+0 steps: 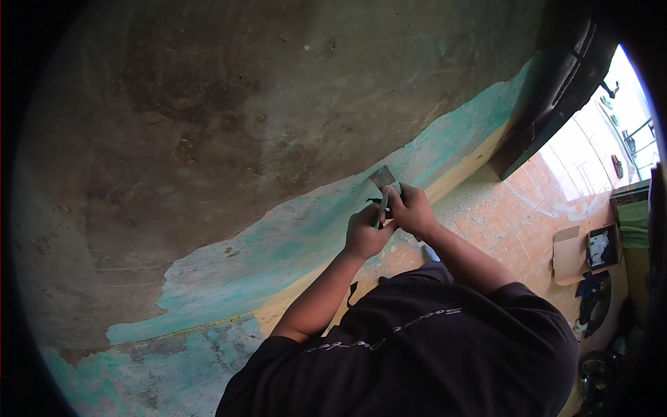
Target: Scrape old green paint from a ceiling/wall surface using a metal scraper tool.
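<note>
Both my hands are together in front of the wall, close to its peeling paint. My right hand [413, 210] is closed around a scraper [381, 177] with a flat, square grey metal blade, which points up and left toward the wall. Just below and left of it, my left hand [366, 233] is closed on a thin grey flat piece [383, 206], possibly a second blade; its kind is hard to make out. The fingers partly hide both things. Around them the wall [187, 146] shows bare grey-brown plaster above and a ragged band of turquoise paint [278, 240] below.
Paint flakes [479, 215] litter the orange tiled floor [511, 243]. A dark door frame [556, 90] bounds the wall at right, beside a bright doorway. An opened cardboard box [568, 256] lies at the right, near a dark box [603, 248] with things inside.
</note>
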`<state>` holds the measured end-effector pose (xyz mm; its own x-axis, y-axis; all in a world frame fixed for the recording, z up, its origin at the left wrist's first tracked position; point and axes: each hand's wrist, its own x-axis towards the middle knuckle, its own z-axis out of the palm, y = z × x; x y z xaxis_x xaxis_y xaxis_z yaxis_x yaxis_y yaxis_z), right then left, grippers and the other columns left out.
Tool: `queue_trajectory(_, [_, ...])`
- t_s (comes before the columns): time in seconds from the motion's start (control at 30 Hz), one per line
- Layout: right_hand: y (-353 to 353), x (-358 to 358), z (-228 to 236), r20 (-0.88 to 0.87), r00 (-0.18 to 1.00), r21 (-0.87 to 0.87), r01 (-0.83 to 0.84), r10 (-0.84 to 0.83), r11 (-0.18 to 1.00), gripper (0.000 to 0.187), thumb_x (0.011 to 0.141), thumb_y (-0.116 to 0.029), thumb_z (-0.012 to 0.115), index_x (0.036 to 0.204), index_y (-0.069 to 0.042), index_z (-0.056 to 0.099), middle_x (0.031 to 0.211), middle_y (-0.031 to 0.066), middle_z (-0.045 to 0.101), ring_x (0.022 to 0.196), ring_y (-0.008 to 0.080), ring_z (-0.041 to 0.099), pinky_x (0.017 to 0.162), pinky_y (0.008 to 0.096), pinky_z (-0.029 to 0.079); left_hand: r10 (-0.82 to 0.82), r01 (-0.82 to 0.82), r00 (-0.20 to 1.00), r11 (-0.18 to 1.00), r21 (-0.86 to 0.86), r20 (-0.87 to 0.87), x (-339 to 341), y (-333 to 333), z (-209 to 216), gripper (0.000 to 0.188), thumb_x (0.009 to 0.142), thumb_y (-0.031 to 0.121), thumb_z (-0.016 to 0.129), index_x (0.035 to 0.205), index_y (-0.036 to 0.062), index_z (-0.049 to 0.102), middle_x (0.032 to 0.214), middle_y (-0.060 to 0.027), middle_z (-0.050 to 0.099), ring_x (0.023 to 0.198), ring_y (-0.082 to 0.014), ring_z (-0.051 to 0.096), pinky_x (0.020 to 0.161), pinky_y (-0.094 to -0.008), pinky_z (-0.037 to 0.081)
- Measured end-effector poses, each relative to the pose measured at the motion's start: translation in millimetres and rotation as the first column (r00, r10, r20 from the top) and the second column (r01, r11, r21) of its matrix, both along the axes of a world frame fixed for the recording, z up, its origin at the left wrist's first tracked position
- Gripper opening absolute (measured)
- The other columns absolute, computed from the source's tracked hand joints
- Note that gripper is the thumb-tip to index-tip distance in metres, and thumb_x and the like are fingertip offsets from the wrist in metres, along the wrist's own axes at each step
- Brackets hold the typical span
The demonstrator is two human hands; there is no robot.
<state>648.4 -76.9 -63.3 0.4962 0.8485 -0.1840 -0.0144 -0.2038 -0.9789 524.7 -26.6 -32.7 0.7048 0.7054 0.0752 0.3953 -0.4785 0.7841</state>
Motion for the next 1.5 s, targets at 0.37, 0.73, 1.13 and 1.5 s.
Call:
queue_trajectory(0.37, [0,0,16,-0.107,0.994,-0.076,-0.047,0.039,0.996,0.042,0.087,-0.035,0.052,0.082,0.006,0.057,0.062,0.0174,0.056,0.057,0.0179,0.055,0.055,0.0328,0.044,-0.004,0.001,1.0,0.996,-0.093,-0.027,-6,5,-1,0.035,0.068,0.004,0.074,0.064,0.0067,0.04,0.063,-0.0051,0.059,0.067,-0.0121,0.062,0.056,-0.0258,0.046])
queue_trajectory(0.73, [-4,3,13,-0.045,0.999,-0.022,-0.03,0.029,0.999,0.042,0.088,-0.036,0.051,0.08,0.005,0.056,0.063,0.0173,0.057,0.056,0.0192,0.055,0.058,0.0344,0.045,-0.002,0.004,1.0,0.994,-0.11,0.011,1,3,-1,0.035,0.068,0.007,0.075,0.065,0.0063,0.041,0.064,-0.0048,0.059,0.063,-0.0103,0.057,0.058,-0.0261,0.045])
queue_trajectory(1.13, [-10,3,8,-0.148,0.987,-0.095,-0.081,0.067,0.992,0.04,0.087,-0.036,0.051,0.086,0.003,0.057,0.067,0.0173,0.06,0.059,0.0212,0.059,0.058,0.0346,0.046,-0.002,-0.004,0.998,0.994,-0.109,-0.056,-2,-4,-7,0.036,0.068,0.009,0.075,0.064,0.0064,0.04,0.062,-0.006,0.058,0.065,-0.0106,0.06,0.056,-0.0258,0.045])
queue_trajectory(1.5, [-5,2,12,-0.073,0.996,-0.052,-0.059,0.056,0.997,0.041,0.086,-0.036,0.053,0.082,0.005,0.058,0.064,0.0193,0.058,0.058,0.0213,0.058,0.058,0.0357,0.045,0.021,-0.021,1.0,0.998,-0.053,-0.012,-3,-4,-14,0.036,0.069,0.007,0.074,0.064,0.0065,0.038,0.065,-0.0069,0.059,0.064,-0.0105,0.057,0.06,-0.0278,0.046])
